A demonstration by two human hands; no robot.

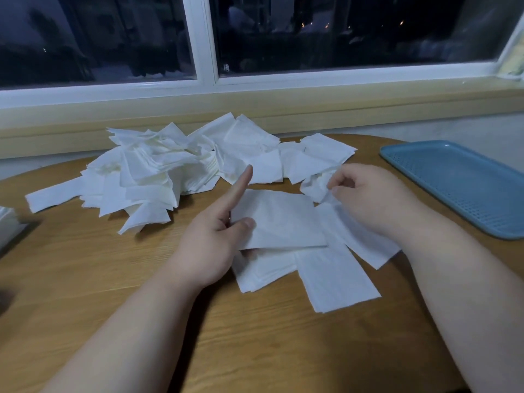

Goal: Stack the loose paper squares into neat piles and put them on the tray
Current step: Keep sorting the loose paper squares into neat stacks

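Left hand (209, 245) is holding a flat paper square (280, 222) in a thumb-over grip, index finger sticking out straight. Right hand (365, 199) is pinching a crumpled square (314, 188) in a narrow fingertip grip. More squares (337, 276) are lying overlapped beneath on the bench (85, 273). The loose heap (158, 171) is sitting behind them, and the blue tray (459, 188) is lying at far right.
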